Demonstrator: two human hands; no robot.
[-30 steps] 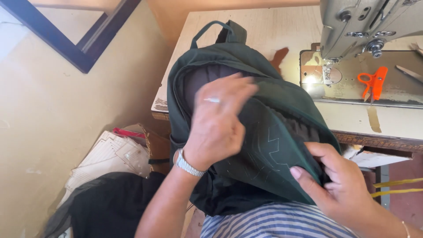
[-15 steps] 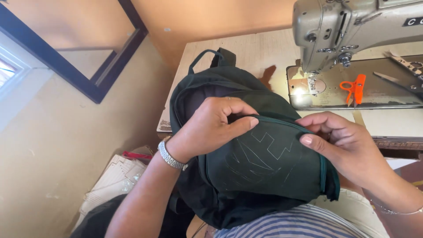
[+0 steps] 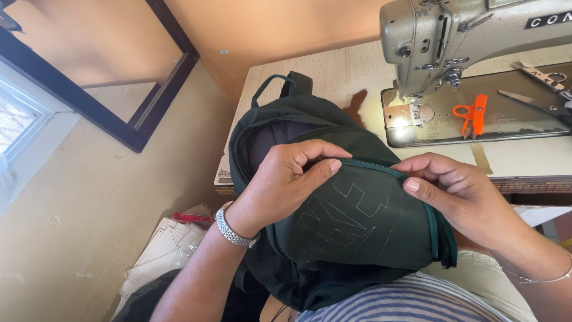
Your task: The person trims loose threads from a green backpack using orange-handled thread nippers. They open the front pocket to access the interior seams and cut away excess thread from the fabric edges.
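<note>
A dark green backpack (image 3: pixel 357 232) rests on my lap and leans against the table edge, its front pocket marked with pale chalk lines. My left hand (image 3: pixel 283 185), with a metal watch at the wrist, pinches the pocket's zipper edge near the top. My right hand (image 3: pixel 459 197) grips the same zipper seam a little further right, fingers curled over the fabric. The backpack's carry handle (image 3: pixel 280 83) points away from me onto the table.
A grey industrial sewing machine (image 3: pixel 471 36) stands on the wooden table (image 3: pixel 322 71) behind the backpack. Orange thread snips (image 3: pixel 471 112) and metal scissors (image 3: pixel 539 74) lie on its bed. Paper patterns and dark cloth (image 3: pixel 173 250) lie on the floor at left, below a dark-framed window.
My left hand slid from the bag's top down to the pocket zipper. My right hand came up from the lower right side to grip the zipper seam. The view has tilted up.
</note>
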